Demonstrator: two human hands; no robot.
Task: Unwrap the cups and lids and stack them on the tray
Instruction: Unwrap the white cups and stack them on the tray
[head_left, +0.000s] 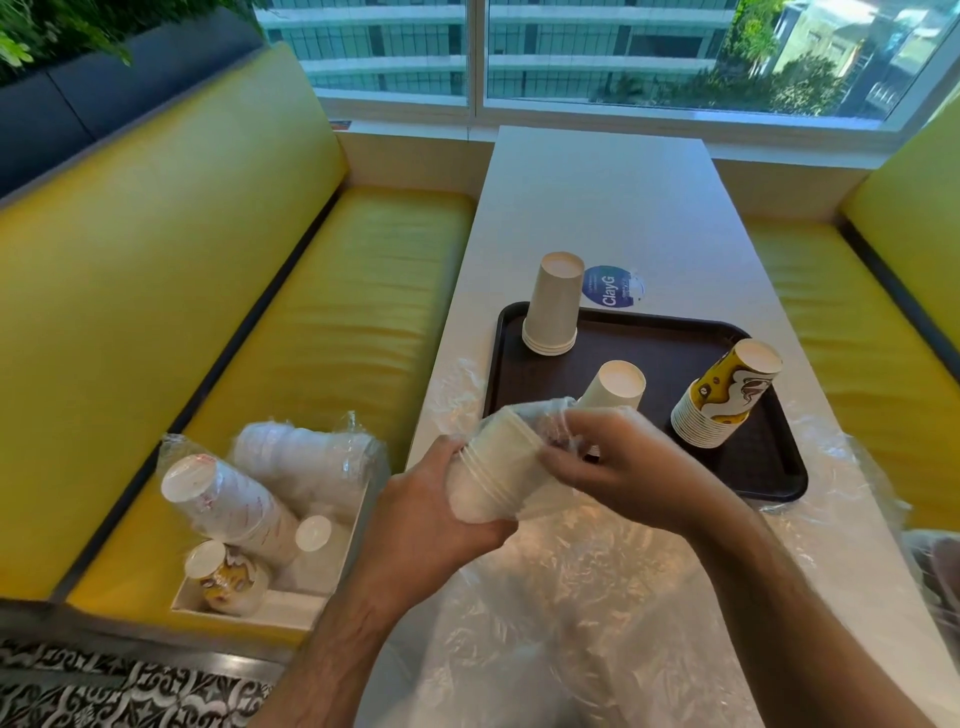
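Both hands' grip: left hand (434, 512) clasps wrapped cups (491, 467); right hand (613, 465) pinches wrap (550, 415).

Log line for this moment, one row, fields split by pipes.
left hand grips wrapped cups | right hand pinches wrap | tray holds three upside-down stacks | more wrapped packs in box on bench

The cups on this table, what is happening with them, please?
A person is unwrapping a stack of white cups. The left hand holds the stack while the right hand pulls at its clear plastic wrap. Three upside-down stacks already stand on the brown tray: two white, one yellow-patterned. More wrapped packs wait in a white box on the yellow bench.
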